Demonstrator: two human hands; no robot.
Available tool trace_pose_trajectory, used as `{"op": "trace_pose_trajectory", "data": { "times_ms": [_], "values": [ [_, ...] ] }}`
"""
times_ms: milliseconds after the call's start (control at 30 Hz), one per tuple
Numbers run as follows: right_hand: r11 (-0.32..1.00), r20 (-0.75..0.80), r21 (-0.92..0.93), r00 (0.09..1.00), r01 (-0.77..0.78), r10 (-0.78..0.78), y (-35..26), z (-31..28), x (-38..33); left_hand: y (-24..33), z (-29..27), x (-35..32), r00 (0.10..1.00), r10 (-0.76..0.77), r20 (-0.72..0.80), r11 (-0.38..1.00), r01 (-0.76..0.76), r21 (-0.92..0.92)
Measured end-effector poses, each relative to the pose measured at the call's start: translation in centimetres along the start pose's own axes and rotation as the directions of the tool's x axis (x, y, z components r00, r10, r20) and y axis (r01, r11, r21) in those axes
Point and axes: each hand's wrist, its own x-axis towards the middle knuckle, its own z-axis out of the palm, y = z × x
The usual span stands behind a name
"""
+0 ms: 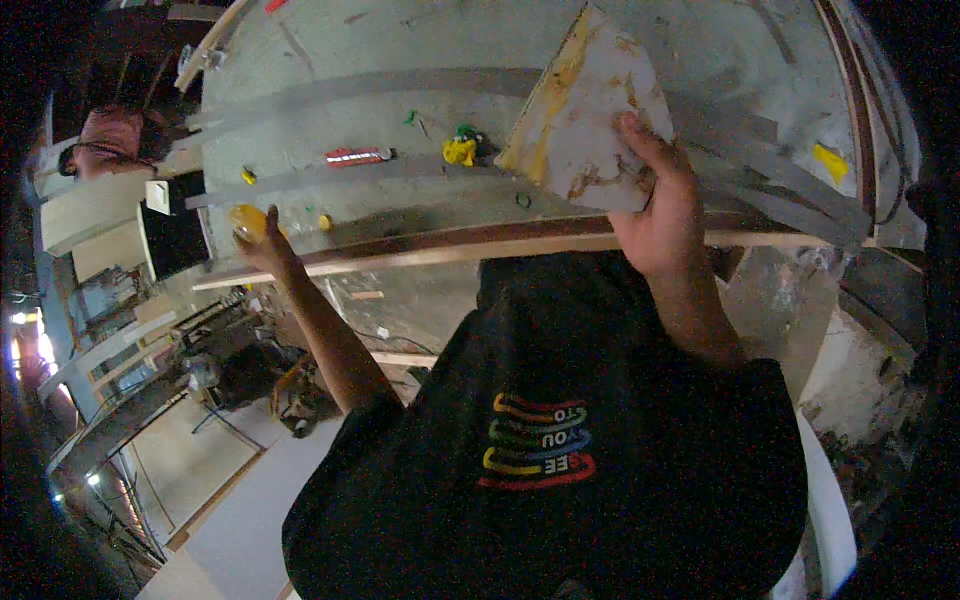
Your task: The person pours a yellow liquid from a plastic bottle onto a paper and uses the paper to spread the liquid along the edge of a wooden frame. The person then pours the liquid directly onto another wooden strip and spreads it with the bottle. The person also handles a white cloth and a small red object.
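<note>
My right hand (665, 205) grips the lower right edge of a flat, pale, roughly triangular piece (590, 125) smeared with yellow and brown, its thumb lying across the face. It is tilted up over the table (420, 40), hiding part of the surface. On the left, my left hand (265, 250) has its fingers around a yellow rounded thing (247, 221) near the table's front edge; its exact kind cannot be made out. Between the hands lie a red slim item with a pale stripe (358, 156) and a crumpled yellow lump (459, 152) with green bits.
Grey strips (400, 85) run along the tabletop. A small yellow lump (325, 221) lies near the wooden front edge (430, 258), and a yellow scrap (830, 162) at the right. Left of the table stand a dark open box (172, 235) and pale boards (85, 215).
</note>
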Motion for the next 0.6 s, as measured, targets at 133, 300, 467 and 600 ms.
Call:
{"op": "trace_pose_trajectory", "data": {
  "times_ms": [133, 300, 467, 600],
  "values": [
    [0.966, -0.072, 0.100, 0.967, -0.238, 0.246, -1.5, -2.6, 0.5, 4.0, 3.6, -3.0, 0.962, -0.137, 0.236, 0.978, 0.169, -0.122],
    [0.815, 0.062, -0.575, 0.990, -0.065, 0.123, -3.1, -5.0, 1.6, 5.5, 6.6, -7.0, 0.925, -0.138, 0.354, 0.973, 0.194, -0.128],
    [0.557, 0.332, -0.826, 0.874, 0.088, 0.354, -1.2, -4.5, 2.5, 3.7, 6.7, -8.2, 0.925, -0.261, 0.278, 0.940, 0.309, -0.146],
    [0.489, 0.407, -0.860, 0.775, 0.147, 0.484, 0.0, -4.2, 3.1, 2.1, 5.5, -8.6, 0.916, -0.271, 0.295, 0.962, 0.270, 0.046]
  ]
}}
